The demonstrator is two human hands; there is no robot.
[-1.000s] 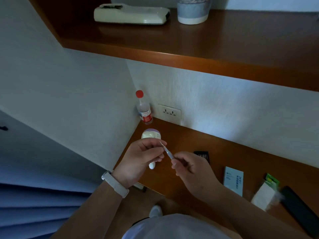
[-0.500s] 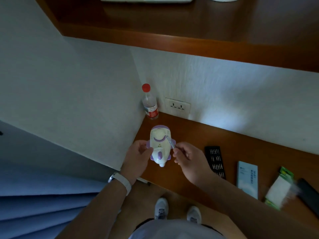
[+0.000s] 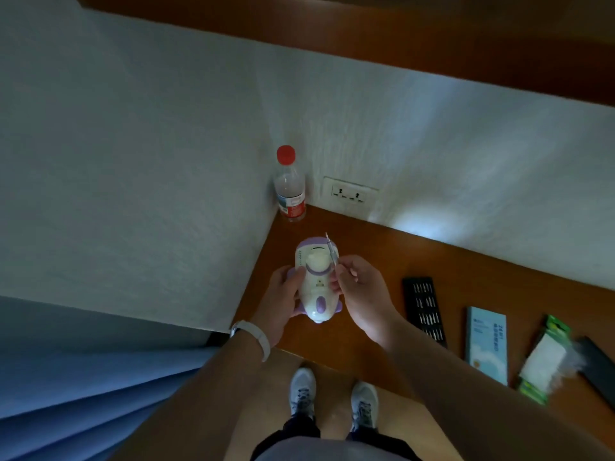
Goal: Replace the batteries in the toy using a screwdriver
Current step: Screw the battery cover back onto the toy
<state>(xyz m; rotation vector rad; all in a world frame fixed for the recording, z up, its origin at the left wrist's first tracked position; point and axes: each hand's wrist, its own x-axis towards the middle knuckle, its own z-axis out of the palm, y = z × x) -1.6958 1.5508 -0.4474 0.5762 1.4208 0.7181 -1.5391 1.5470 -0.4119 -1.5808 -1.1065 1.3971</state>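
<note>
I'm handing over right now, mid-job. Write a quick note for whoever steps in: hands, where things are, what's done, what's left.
Left hand: grip round the white-and-purple toy, held over the desk corner.
Right hand: pinches the small screwdriver, whose shaft points away across the toy's top and looks not seated in a screw.
Bit case lies on the desk to the right; the green-and-white pack farther right is possibly batteries.
Done: toy and tool in hand.
Left: no open cover visible; unscrew, swap batteries, close.
</note>
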